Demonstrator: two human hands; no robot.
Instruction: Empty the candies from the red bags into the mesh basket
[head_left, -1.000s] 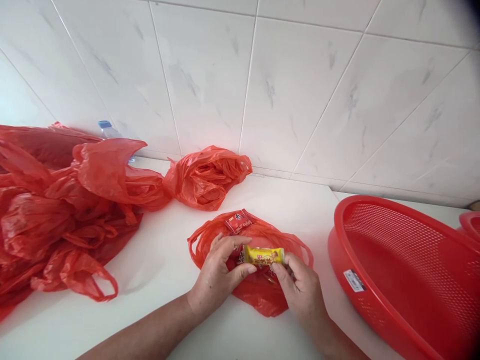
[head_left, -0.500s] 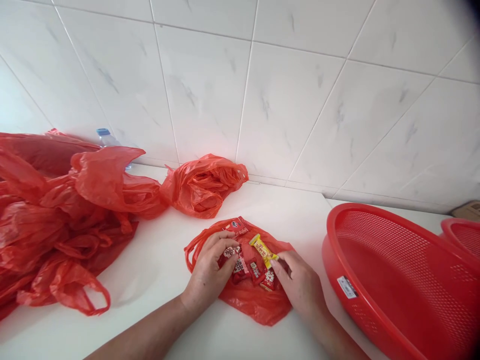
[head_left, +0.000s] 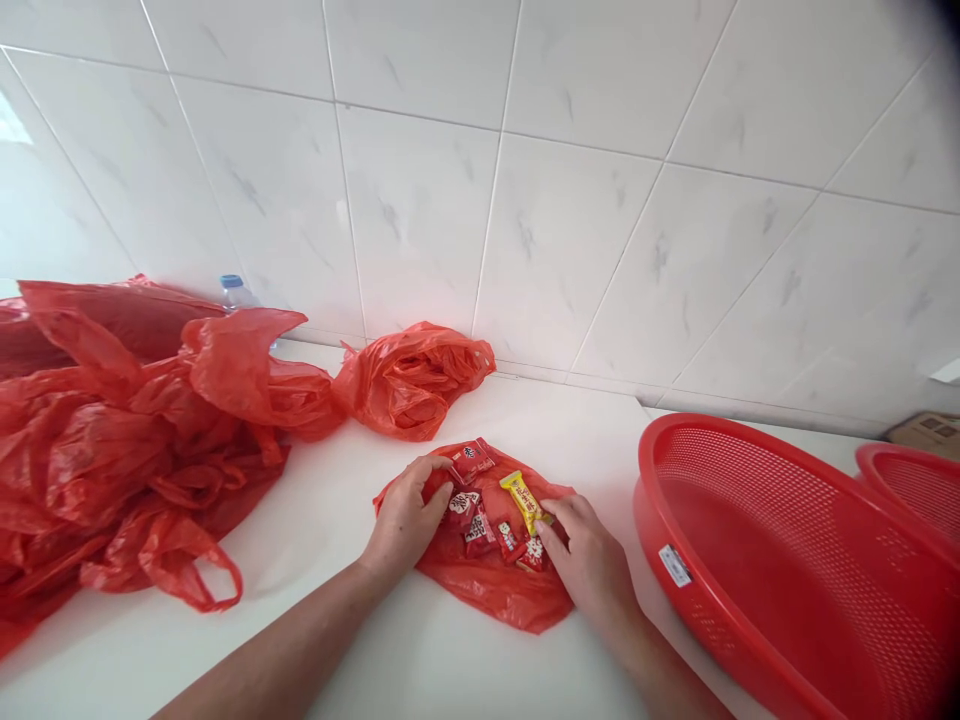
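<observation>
- Two bare hands in the head view, over a worktop [head_left: 322,640]: the left hand [head_left: 407,518] at the left edge of a spread red bag [head_left: 510,600], the right hand [head_left: 589,550] at its right.
- Possible faults (judged): the yellow packet [head_left: 521,500] could slip or swing, since only its near end appears to be pinched and its wrapper looks smooth. The red packets [head_left: 478,530] might slide or spill if the thin film of the red bag were tugged or bunched by either hand. Red on red, one of them could also be overlooked in a fold.
- Position of the yellow packet: above the right half of the red bag, slanting, its far end pointing away from the person and a little to the left. Its near end lies at the thumb and forefinger of the right hand; whether its underside touches the red bag cannot be told.
- State of each grip: right, narrow, holding the end of the yellow packet; left, thumb and forefinger parted, red packets just beside them.
- Surroundings: a heap of red bags [head_left: 90,430] to the left, a red basket [head_left: 697,590] to the right.
</observation>
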